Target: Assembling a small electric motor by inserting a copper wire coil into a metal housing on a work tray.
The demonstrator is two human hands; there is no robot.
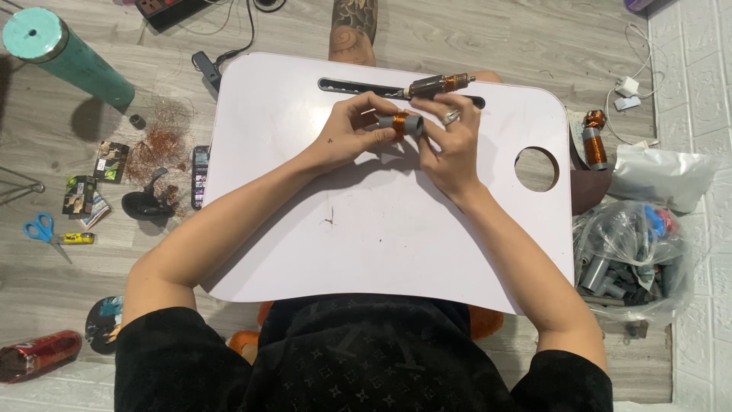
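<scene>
Copper-wound grey coil (pixel 402 123) far-centre above white table (pixel 305 229) | left hand (pixel 347 133), right hand (pixel 450 145) fingers pinch its ends | I judge it light, stiff; winding fragile, hold by grey ends

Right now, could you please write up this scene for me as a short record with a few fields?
Surface: white lap tray on a wooden floor
Left hand: left hand grips the left end of a grey tube piece wound with copper wire
Right hand: right hand, ring on one finger, holds the right end of it
On the tray: motor armature lying by the slot at the far edge
Left of tray: teal bottle, copper wire tangle, blue scissors
Right of tray: copper coil, clear bag of grey pipe parts
</scene>
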